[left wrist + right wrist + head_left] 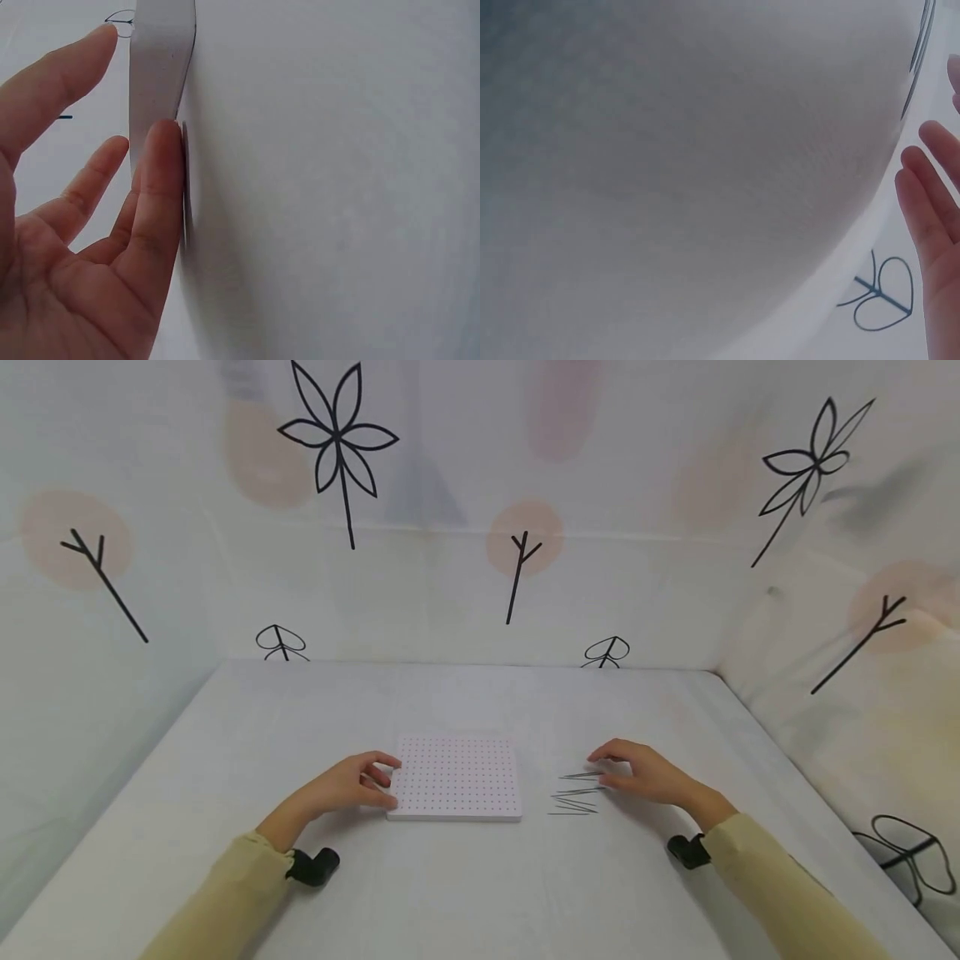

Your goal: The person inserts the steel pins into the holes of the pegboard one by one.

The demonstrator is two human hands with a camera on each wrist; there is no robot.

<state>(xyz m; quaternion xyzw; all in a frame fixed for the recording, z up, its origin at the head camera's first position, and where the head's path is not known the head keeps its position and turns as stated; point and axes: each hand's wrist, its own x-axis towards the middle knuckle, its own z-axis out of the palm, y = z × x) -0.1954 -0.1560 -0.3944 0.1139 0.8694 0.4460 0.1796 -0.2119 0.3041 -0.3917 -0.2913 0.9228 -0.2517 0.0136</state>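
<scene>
A flat white board [455, 777], dotted with a grid of small holes, lies on the table. At its left edge is my left hand [348, 787], fingers loosely bent and fingertips at the board's side. The left wrist view shows that hand [97, 255] up close, fingertips along the board's pale side wall [159, 75]. Several thin, dark, needle-like sticks [576, 792] lie in a loose row to the right of the board. My right hand [645, 772] hovers over their right ends, thumb beside them. In the right wrist view, part of the right hand [937, 225] appears with relaxed fingers near some sticks [917, 64].
A white cloth covers the table [465, 893]. Behind and at both sides rises a pale curtain [435, 593] printed with black plant drawings and pinkish spots. Dark wrist devices [313, 867] sit by both tan sleeves [217, 893].
</scene>
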